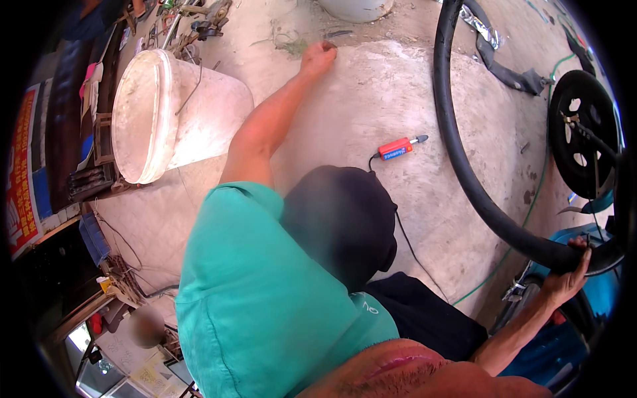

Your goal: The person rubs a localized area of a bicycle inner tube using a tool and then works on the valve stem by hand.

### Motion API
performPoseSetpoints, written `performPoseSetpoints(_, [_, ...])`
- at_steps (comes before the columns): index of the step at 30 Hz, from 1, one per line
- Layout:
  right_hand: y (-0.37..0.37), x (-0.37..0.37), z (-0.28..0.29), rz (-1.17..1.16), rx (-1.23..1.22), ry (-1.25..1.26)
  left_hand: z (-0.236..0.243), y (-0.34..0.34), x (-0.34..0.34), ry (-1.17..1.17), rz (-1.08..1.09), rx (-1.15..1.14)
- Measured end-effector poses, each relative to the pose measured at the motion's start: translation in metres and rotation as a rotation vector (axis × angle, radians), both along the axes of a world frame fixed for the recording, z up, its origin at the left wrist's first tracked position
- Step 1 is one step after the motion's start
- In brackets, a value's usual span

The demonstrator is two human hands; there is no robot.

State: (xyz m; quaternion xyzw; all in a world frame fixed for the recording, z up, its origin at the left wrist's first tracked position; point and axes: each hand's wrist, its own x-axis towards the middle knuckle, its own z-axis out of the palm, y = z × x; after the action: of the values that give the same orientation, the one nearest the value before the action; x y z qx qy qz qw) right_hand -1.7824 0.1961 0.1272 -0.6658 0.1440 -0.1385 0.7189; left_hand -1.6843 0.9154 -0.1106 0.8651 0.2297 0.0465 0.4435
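Note:
My left arm stretches out over the concrete floor, with my left hand (317, 60) low near a patch of dirt and a dark strip (339, 33). Its fingers are curled together, and whatever they may hold is too small to make out. On the right side, my right hand (564, 284) grips the lower part of a large black inner tube (458, 156), which looks round and full. Between the two hands, a red and blue handheld rotary grinder (396, 148) with a grey pointed bit lies on the floor, trailing a black cord (413, 247).
A white bucket (215, 99) lies on its side at left; another white container (358, 9) stands at the far edge. Metal scraps (211, 23) lie behind the bucket. Flat black rubber (507, 74), a green hose (541, 196) and a black wheel (576, 166) are at right.

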Motion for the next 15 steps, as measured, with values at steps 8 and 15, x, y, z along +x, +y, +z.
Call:
performPoseSetpoints(8, [0.024,-0.020,0.012,-0.061,0.077,0.040,-0.035,0.044,0.046,0.186,-0.059,0.335])
performPoseSetpoints(15, [0.030,-0.040,0.016,-0.055,0.101,0.061,-0.077,0.075,0.104,0.297,-0.105,0.429])
